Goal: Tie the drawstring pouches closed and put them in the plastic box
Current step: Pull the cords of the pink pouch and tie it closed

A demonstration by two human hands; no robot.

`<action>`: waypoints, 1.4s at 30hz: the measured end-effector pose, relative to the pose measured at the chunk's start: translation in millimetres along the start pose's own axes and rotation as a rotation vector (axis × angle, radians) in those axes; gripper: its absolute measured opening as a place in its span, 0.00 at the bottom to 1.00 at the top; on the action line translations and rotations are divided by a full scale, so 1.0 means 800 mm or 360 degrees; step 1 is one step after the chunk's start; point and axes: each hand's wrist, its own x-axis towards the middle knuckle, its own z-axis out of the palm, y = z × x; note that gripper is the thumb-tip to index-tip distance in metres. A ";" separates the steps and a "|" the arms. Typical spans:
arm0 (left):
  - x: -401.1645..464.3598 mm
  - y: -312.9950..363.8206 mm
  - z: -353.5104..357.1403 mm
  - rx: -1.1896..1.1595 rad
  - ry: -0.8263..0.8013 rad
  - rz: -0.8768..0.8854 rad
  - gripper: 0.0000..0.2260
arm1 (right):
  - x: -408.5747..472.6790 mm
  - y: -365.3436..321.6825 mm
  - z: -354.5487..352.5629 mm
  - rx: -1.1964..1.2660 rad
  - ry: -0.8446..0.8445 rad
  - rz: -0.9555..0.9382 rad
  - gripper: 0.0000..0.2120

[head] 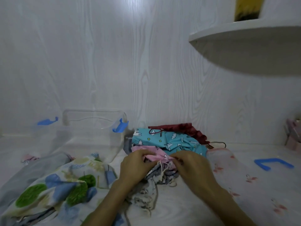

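Both hands in at the pile now: left hand [136,167] and right hand [189,165] curled onto the mouth of the pink pouch [154,154], fingers bunched tight on the fabric edge, prob. gathering it so the cream drawstring [161,170] hanging between them can be pulled and knotted. Pouch sits at the front of the heap, w/ the blue unicorn pouch [171,141] on top behind it and a dark red pouch [184,129] at the back, all just right of the clear plastic box [91,128], so a tied one only needs a short hop left. Box is open w/ blue clips [120,126] flipped out; looks like nothing in it, tho clear walls make that hard to call. Fingertips hidden in the folds, so can't tell which hand has the cord. Grey fabric [162,175] under the hands: pouch or not, unclear. Leaf-print cloth [57,185] lower left cut off by the frame; blue handle piece [273,163] lies well apart, right.
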 end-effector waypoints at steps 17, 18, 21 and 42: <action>-0.025 0.022 -0.040 -0.1605 0.0079 0.0058 0.13 | -0.013 -0.010 -0.001 0.0414 0.0430 0.0039 0.30; -0.028 0.028 -0.039 -0.1579 -0.0008 0.0150 0.16 | -0.013 -0.012 0.003 0.0316 0.0442 -0.0079 0.30; -0.030 0.034 -0.035 -0.1499 -0.0153 0.0386 0.27 | -0.015 -0.013 0.003 0.0400 0.0320 -0.0086 0.19; -0.023 0.014 -0.029 -0.0812 0.0273 0.0321 0.18 | -0.008 -0.019 -0.046 0.1330 0.0448 0.0160 0.08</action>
